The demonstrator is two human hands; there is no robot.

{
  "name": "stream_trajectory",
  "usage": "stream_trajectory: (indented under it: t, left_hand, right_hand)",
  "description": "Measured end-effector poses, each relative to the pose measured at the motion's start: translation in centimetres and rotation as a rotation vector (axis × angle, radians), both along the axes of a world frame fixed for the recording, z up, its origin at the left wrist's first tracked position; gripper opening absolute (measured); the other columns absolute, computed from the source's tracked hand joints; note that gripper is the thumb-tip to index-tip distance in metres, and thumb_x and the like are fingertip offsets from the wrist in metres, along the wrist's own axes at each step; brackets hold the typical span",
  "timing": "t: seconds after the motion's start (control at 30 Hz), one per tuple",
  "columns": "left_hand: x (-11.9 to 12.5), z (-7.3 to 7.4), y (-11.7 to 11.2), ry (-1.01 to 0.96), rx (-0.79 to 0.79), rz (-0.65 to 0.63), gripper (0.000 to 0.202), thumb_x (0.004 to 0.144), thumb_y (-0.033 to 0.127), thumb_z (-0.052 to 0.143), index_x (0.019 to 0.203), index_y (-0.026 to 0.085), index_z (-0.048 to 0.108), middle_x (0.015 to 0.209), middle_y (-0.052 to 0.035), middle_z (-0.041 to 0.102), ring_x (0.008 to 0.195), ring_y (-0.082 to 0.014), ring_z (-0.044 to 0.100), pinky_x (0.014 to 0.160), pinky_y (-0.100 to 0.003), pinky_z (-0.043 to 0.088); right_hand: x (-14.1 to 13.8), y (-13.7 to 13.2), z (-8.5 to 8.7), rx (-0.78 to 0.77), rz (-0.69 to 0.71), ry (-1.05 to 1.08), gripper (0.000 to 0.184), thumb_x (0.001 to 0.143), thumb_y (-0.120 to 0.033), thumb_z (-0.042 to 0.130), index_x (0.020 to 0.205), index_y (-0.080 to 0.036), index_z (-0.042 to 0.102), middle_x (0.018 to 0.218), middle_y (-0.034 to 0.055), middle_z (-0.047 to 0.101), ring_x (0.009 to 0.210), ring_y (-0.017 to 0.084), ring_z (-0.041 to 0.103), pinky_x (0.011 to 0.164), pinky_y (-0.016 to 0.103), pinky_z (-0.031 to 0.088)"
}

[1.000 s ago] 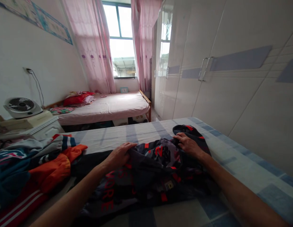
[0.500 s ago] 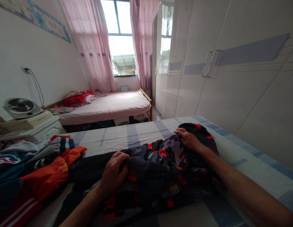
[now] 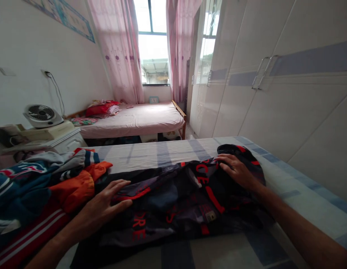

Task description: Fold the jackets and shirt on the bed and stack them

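A black and dark grey jacket (image 3: pixel 187 198) with red lettering and red patches lies spread across the bed, its hooded or collared end to the right. My left hand (image 3: pixel 113 198) rests over the jacket's left part, fingers stretched out and thumb apart, holding nothing. Near the upper right of the garment, my right hand (image 3: pixel 236 170) lies on the fabric beside the rounded dark end, its fingers extended and loosely together. A black sleeve or trouser-like length of cloth reaches left beneath my left hand.
Several crumpled clothes, with an orange garment (image 3: pixel 75 186) among them, lie at the left on the checked bedsheet (image 3: pixel 134 157). A small fan (image 3: pixel 42 114) stands on a cabinet behind. Beyond is a pink-sheeted bed (image 3: pixel 140 119); a white wardrobe (image 3: pixel 310 119) lines the right.
My left hand has let go of the cloth and moved left, its fingers opening. The jacket's upper layer now lies flatter, showing more red letters. The view has turned slightly left.
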State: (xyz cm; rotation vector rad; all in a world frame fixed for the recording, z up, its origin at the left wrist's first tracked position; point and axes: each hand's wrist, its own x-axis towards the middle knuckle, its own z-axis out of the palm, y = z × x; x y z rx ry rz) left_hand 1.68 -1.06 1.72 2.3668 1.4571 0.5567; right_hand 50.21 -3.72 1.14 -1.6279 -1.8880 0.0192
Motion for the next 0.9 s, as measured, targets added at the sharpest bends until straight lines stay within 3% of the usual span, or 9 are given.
stream_trajectory:
  t: [0.13, 0.27, 0.37, 0.43, 0.53, 0.6, 0.73, 0.8, 0.9]
  left_hand:
    - [-0.1, -0.4, -1.0, 0.037, 0.049, 0.000, 0.037, 0.079, 0.045, 0.054, 0.111, 0.027, 0.064, 0.127, -0.0034, 0.058, 0.107, -0.0246, 0.059, 0.089, -0.031, 0.049]
    - [-0.2, 1.5, 0.4, -0.233, -0.198, 0.020, 0.037, 0.083, 0.051, 0.046, 0.089, 0.021, 0.066, 0.080, -0.0021, 0.071, 0.072, -0.0200, 0.066, 0.062, -0.026, 0.053]
    - [-0.9, 2.5, 2.2, -0.370, -0.339, 0.126, 0.044, 0.083, 0.055, 0.042, 0.097, 0.019, 0.063, 0.078, -0.0040, 0.071, 0.072, -0.0225, 0.068, 0.061, -0.031, 0.055]
    - [-1.2, 2.4, 3.2, -0.231, -0.201, 0.246, 0.045, 0.079, 0.052, 0.046, 0.098, 0.016, 0.062, 0.086, -0.0088, 0.070, 0.081, -0.0270, 0.067, 0.072, -0.038, 0.055]
    - [-0.6, 1.8, 3.4, 0.023, 0.220, 0.314, 0.044, 0.078, 0.044, 0.044, 0.102, 0.012, 0.063, 0.113, -0.0164, 0.063, 0.108, -0.0325, 0.058, 0.096, -0.045, 0.043]
    - [0.8, 1.6, 2.5, 0.056, 0.368, 0.204, 0.044, 0.083, 0.042, 0.039, 0.109, 0.015, 0.062, 0.126, -0.0143, 0.056, 0.120, -0.0300, 0.050, 0.104, -0.044, 0.036]
    - [4.9, 0.5, -0.3, 0.111, 0.332, -0.159, 0.041, 0.088, 0.046, 0.040, 0.119, 0.028, 0.060, 0.140, -0.0037, 0.047, 0.130, -0.0256, 0.040, 0.107, -0.045, 0.033]
    - [6.6, -0.9, -1.2, 0.189, 0.277, -0.246, 0.042, 0.089, 0.046, 0.041, 0.126, 0.033, 0.054, 0.144, -0.0016, 0.043, 0.133, -0.0263, 0.036, 0.107, -0.049, 0.033]
    - [7.9, -3.5, -1.3, 0.269, 0.212, -0.225, 0.047, 0.089, 0.047, 0.040, 0.135, 0.034, 0.043, 0.143, -0.0038, 0.042, 0.133, -0.0272, 0.036, 0.104, -0.053, 0.033]
  right_hand:
    - [-2.3, -0.7, 0.2, -0.024, 0.093, -0.061, 0.026, 0.081, -0.037, 0.055, 0.102, -0.025, 0.066, 0.120, 0.0050, 0.061, 0.119, 0.025, 0.048, 0.103, 0.042, 0.033]
    - [-3.1, 1.2, 0.8, -0.062, -0.008, -0.032, 0.031, 0.089, -0.036, 0.040, 0.078, -0.021, 0.065, 0.089, 0.0058, 0.069, 0.090, 0.021, 0.061, 0.085, 0.032, 0.043]
    - [-3.8, 2.8, 1.4, -0.110, -0.083, -0.037, 0.036, 0.091, -0.040, 0.037, 0.075, -0.021, 0.064, 0.075, 0.0031, 0.068, 0.073, 0.018, 0.061, 0.071, 0.027, 0.043]
    - [-4.2, 3.6, 1.5, -0.102, -0.106, -0.095, 0.030, 0.089, -0.037, 0.042, 0.078, -0.022, 0.065, 0.080, 0.0030, 0.068, 0.079, 0.018, 0.061, 0.074, 0.027, 0.043]
    - [-3.2, 4.4, 1.4, -0.015, -0.228, -0.144, 0.025, 0.086, -0.032, 0.045, 0.096, -0.021, 0.066, 0.106, 0.0078, 0.065, 0.104, 0.022, 0.055, 0.090, 0.033, 0.038]
    - [-0.9, 4.6, 1.3, 0.054, -0.374, -0.144, 0.032, 0.086, -0.030, 0.045, 0.111, -0.018, 0.060, 0.122, 0.0134, 0.057, 0.118, 0.027, 0.045, 0.100, 0.042, 0.032]
    - [5.4, 4.2, 0.6, -0.030, -0.767, -0.037, 0.050, 0.081, -0.038, 0.051, 0.124, -0.013, 0.051, 0.134, 0.0217, 0.045, 0.127, 0.038, 0.033, 0.098, 0.059, 0.028]
    - [8.0, 3.9, -0.1, -0.137, -0.905, 0.106, 0.064, 0.075, -0.045, 0.057, 0.127, -0.010, 0.047, 0.135, 0.0263, 0.042, 0.125, 0.041, 0.036, 0.094, 0.061, 0.032]
    - [10.1, 3.4, -1.3, -0.187, -0.897, 0.234, 0.070, 0.064, -0.042, 0.069, 0.120, -0.005, 0.053, 0.118, 0.0281, 0.056, 0.107, 0.039, 0.054, 0.084, 0.051, 0.045]
